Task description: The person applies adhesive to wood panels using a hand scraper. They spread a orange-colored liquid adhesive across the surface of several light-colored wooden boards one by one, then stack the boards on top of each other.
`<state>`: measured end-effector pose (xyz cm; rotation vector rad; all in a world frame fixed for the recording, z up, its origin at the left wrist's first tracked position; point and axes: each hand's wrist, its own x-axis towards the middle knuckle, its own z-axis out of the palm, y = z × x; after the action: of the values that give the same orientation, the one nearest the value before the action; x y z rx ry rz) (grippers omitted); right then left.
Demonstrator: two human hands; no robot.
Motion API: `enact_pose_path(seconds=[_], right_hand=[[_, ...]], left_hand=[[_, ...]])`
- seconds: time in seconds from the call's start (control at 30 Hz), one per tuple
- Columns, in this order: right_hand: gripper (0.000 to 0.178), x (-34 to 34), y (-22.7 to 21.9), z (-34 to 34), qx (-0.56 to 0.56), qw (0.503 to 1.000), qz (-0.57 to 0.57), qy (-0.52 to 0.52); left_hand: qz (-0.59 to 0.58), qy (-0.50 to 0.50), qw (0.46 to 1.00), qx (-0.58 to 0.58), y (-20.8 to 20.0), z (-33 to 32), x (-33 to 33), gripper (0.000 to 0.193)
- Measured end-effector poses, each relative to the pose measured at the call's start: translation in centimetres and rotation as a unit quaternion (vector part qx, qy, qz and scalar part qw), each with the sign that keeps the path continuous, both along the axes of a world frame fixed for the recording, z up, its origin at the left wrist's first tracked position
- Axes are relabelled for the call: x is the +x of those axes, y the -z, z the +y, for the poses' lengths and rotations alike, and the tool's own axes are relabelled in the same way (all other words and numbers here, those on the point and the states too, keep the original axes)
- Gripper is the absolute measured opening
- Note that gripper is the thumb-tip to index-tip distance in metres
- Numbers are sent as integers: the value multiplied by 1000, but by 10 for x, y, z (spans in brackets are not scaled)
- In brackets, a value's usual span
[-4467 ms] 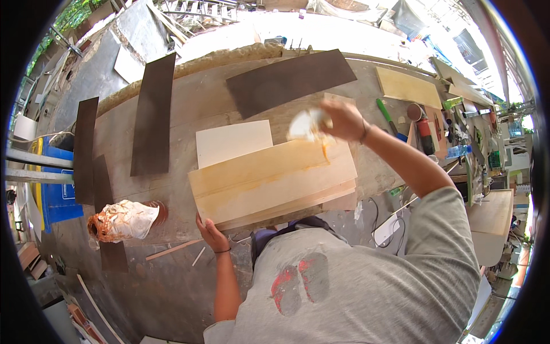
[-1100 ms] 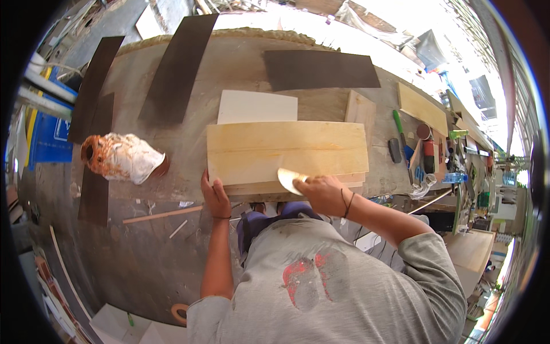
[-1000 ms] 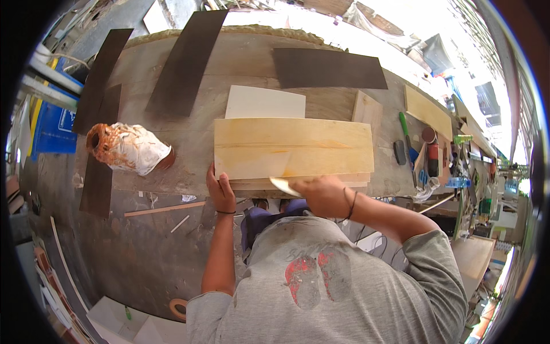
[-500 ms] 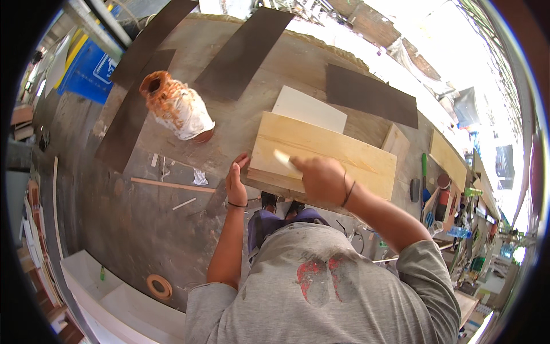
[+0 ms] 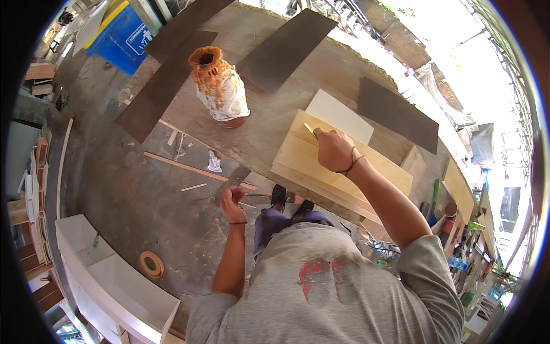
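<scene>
Rect. wood board [image 5: 305,153], pale yel. w/ darker patches.

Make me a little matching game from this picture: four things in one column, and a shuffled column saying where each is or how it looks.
Things:
1. Left hand
2. Right hand
3. Crusted container
4. Tan ring

Places and looks:
A. Lying on the floor
B. White lower down, orange-brown around its mouth
C. Gripping a thin pale scraper
D. Fingers loosely bent, apart from the pale boards

Right pairs: 1-D, 2-C, 3-B, 4-A.
</scene>
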<state>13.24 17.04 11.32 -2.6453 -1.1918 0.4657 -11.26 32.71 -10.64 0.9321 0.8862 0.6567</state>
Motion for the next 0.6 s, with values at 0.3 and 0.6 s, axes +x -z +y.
enact_pose_path(seconds=[0.3,0.6], right_hand=[[27,-81,-5,53,-22,988,78,-135],[50,-52,-6,-69,-79,990,-75,88]], left_hand=[[247,9,946,-208,125,-35,-138,26],[233,96,966,-56,108,-29,-112,19]])
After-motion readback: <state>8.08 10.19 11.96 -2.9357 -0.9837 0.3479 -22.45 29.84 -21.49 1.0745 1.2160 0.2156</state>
